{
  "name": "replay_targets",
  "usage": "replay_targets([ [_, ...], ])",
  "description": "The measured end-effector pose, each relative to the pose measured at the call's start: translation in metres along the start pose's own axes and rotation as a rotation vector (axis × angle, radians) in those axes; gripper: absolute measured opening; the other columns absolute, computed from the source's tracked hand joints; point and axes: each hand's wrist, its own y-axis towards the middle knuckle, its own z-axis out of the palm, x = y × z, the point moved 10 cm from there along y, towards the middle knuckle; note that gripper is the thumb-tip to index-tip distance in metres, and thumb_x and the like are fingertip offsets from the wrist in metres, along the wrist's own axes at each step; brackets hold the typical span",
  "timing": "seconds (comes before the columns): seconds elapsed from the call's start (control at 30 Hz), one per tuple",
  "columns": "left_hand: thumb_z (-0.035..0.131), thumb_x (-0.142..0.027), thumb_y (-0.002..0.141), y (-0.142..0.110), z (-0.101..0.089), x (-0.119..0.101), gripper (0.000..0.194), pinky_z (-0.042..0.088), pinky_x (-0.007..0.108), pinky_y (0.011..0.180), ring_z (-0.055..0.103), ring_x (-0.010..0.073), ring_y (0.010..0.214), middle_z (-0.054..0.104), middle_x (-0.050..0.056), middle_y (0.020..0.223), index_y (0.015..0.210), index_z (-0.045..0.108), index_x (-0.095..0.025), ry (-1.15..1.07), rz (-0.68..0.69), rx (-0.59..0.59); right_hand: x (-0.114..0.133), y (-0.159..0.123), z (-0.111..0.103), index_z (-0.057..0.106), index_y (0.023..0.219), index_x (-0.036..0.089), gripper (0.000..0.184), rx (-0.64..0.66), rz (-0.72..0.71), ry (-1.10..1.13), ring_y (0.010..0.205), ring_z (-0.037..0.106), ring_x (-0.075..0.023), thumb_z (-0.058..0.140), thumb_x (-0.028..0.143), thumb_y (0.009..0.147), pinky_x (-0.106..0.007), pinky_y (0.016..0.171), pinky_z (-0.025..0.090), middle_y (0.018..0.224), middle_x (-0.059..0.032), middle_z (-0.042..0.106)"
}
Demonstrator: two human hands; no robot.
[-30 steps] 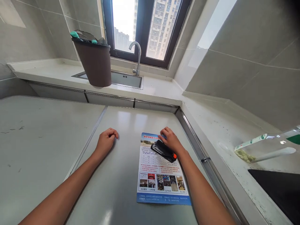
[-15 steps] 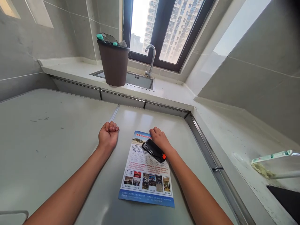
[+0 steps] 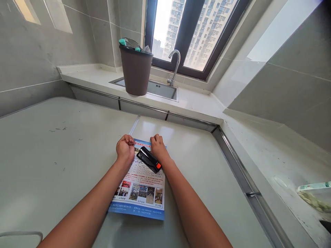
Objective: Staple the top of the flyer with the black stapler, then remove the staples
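Observation:
A printed flyer (image 3: 148, 179) with blue bands and small photos lies on the pale table in front of me. On its upper part rests a black stapler (image 3: 147, 159) with an orange end, set at a slant. My right hand (image 3: 158, 148) is closed at the flyer's top right edge, fingers curled over it, right beside the stapler. At the upper left edge my left hand (image 3: 125, 148) is curled into a fist against or over the paper. Whatever its fingers may hold is hidden. Part of the flyer's left side is behind my left wrist and forearm.
A brown bin (image 3: 137, 72) with bottles in it stands by the sink (image 3: 165, 91) on the back counter, near a tap (image 3: 175, 65). Grey scraps (image 3: 60, 128) lie at the table's left. A light seam (image 3: 134, 124) runs across the tabletop.
The flyer, with the stapler on it, has shifted left along with my right hand. My left fist, earlier apart from the paper, now meets its left edge. The view has swung slightly left.

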Motion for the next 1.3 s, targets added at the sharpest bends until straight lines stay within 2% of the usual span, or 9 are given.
replay_targets([
  [0.07,0.050,-0.001,0.052,0.000,0.000,-0.001,0.019,0.033,0.021,0.052,0.039,0.0099,0.053,0.040,-0.001,0.055,0.049,0.041,-0.017,0.010,0.002,0.001,0.000,-0.002,-0.004,0.057,0.118,0.016,0.037,-0.009,-0.002,0.054,0.108,0.045,-0.0265,0.041,-0.001,0.089,-0.038,0.094,0.048,0.121,-0.0146,0.049],
  [0.17,0.050,-0.002,0.050,0.000,0.000,-0.001,0.018,0.033,0.021,0.052,0.039,0.0099,0.053,0.039,-0.001,0.055,0.049,0.041,-0.017,0.024,0.005,0.002,-0.004,-0.007,-0.020,0.045,0.138,0.015,0.049,-0.076,-0.012,0.121,0.113,0.047,-0.0259,0.041,0.003,0.091,-0.039,0.097,0.048,0.127,-0.0152,0.048],
  [0.27,0.050,-0.003,0.050,0.000,0.000,-0.001,0.016,0.033,0.022,0.051,0.037,0.0096,0.052,0.040,-0.001,0.055,0.049,0.041,-0.017,0.039,0.003,0.004,-0.026,-0.021,-0.042,0.047,0.134,0.015,0.039,-0.126,0.025,0.106,0.113,0.049,-0.0267,0.046,0.014,0.095,-0.039,0.097,0.047,0.126,-0.0154,0.053],
  [0.4,0.050,-0.003,0.050,0.000,0.002,-0.002,0.017,0.032,0.021,0.051,0.037,0.0092,0.052,0.039,-0.002,0.055,0.050,0.041,-0.017,0.055,0.004,0.013,-0.099,-0.061,-0.061,0.057,0.103,0.019,0.011,-0.022,0.150,-0.053,0.097,0.054,-0.0247,0.048,0.022,0.097,-0.034,0.085,0.045,0.103,-0.0099,0.061],
  [0.53,0.051,-0.003,0.051,0.001,0.001,-0.002,0.017,0.032,0.020,0.051,0.038,0.0088,0.053,0.040,-0.002,0.056,0.050,0.040,-0.017,0.076,-0.006,0.016,-0.184,-0.118,-0.086,0.056,0.086,0.021,0.019,-0.015,0.276,-0.194,0.090,0.055,-0.0223,0.043,0.024,0.100,-0.032,0.080,0.040,0.091,-0.0074,0.059],
  [0.63,0.051,-0.003,0.051,0.001,0.001,-0.001,0.018,0.034,0.020,0.051,0.039,0.0087,0.053,0.041,-0.002,0.056,0.051,0.039,-0.016,0.104,-0.014,0.026,-0.217,-0.148,-0.101,0.056,0.082,0.022,0.022,-0.105,0.345,-0.208,0.087,0.054,-0.0219,0.042,0.024,0.099,-0.031,0.076,0.038,0.087,-0.0066,0.058],
  [0.73,0.051,-0.002,0.051,0.001,0.001,-0.002,0.019,0.035,0.020,0.053,0.039,0.0085,0.053,0.040,-0.002,0.057,0.052,0.038,-0.016,0.133,-0.012,0.035,-0.222,-0.155,-0.103,0.056,0.080,0.022,0.021,-0.143,0.361,-0.221,0.085,0.054,-0.0216,0.043,0.023,0.098,-0.032,0.074,0.036,0.084,-0.0060,0.058],
  [1.03,0.052,-0.001,0.050,0.003,0.001,-0.002,0.021,0.034,0.020,0.053,0.039,0.0081,0.053,0.040,-0.003,0.057,0.052,0.038,-0.016,0.172,-0.011,0.049,-0.220,-0.151,-0.103,0.053,0.077,0.022,0.023,-0.160,0.358,-0.212,0.083,0.055,-0.0196,0.043,0.022,0.098,-0.031,0.073,0.035,0.082,-0.0035,0.058],
  [1.3,0.053,-0.002,0.049,-0.002,0.004,-0.010,0.020,0.031,0.019,0.051,0.037,0.0070,0.052,0.038,-0.004,0.056,0.052,0.039,-0.016,0.212,-0.007,0.088,-0.210,-0.152,-0.106,0.056,0.078,0.021,0.024,-0.177,0.367,-0.195,0.082,0.055,-0.0207,0.043,0.019,0.098,-0.031,0.074,0.035,0.083,-0.0055,0.061],
])
